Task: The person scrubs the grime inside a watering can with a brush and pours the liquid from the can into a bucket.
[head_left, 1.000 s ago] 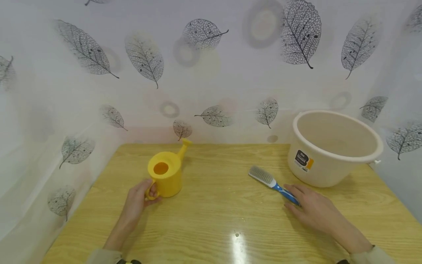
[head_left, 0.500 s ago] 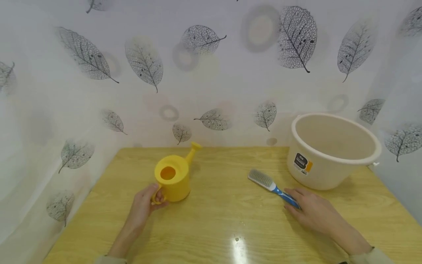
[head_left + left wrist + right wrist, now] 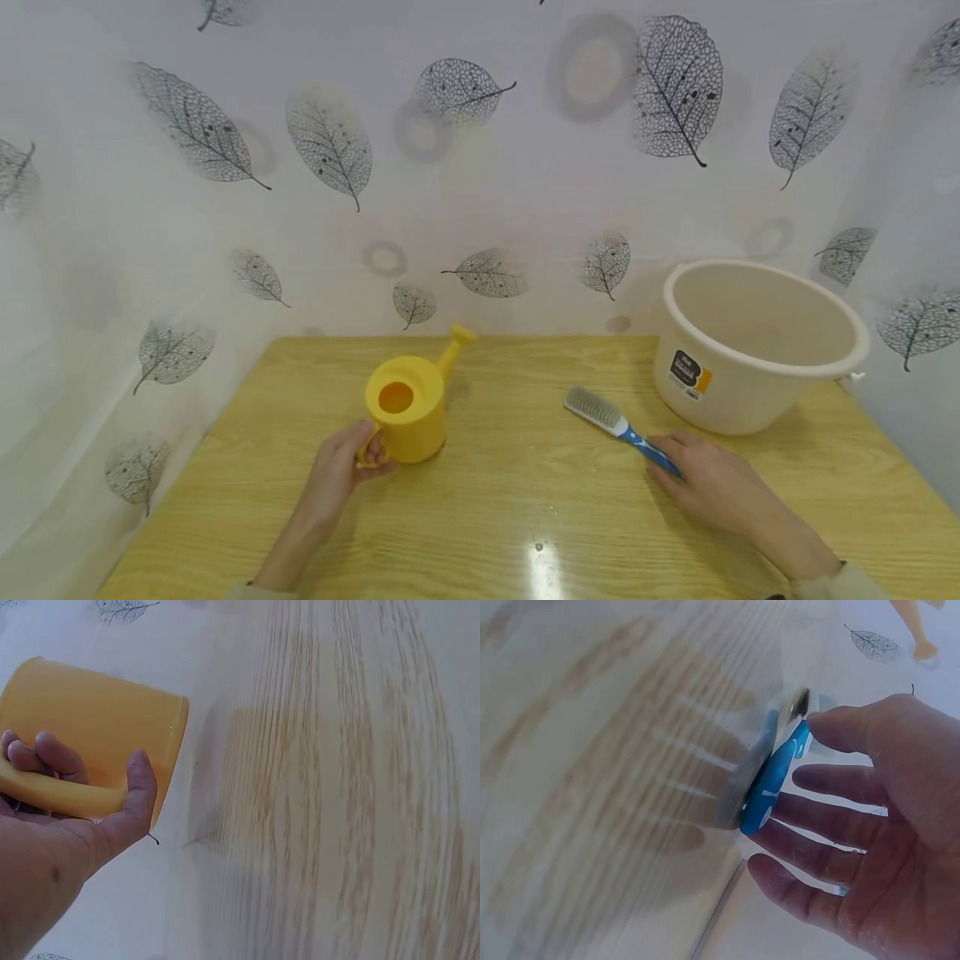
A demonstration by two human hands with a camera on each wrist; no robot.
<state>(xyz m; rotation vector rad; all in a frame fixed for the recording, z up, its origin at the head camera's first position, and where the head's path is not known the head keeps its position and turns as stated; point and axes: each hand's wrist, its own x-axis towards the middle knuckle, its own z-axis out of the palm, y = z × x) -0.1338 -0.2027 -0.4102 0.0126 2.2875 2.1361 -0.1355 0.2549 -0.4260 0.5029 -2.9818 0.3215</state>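
Note:
A yellow watering can (image 3: 416,429) stands at the table's left half, its spout pointing to the back right. My left hand (image 3: 337,471) grips its handle; in the left wrist view, fingers curl through the yellow handle (image 3: 71,796) and the thumb lies against it. On the right lies a hairbrush (image 3: 626,431) with a blue handle and grey bristles facing up. My right hand (image 3: 712,483) is over the end of that handle. In the right wrist view, the fingers are spread and nearly straight, with the thumb and fingertips at the blue handle (image 3: 772,784).
A large cream bucket (image 3: 738,392) with a label stands behind the right hand. Under everything is a wood-grain table (image 3: 495,500). A wall covering (image 3: 517,175) with printed leaves rises directly behind the table.
My left hand and the watering can have moved to the right across the table. The right hand, the hairbrush and the bucket keep their places; the head view tilted slightly.

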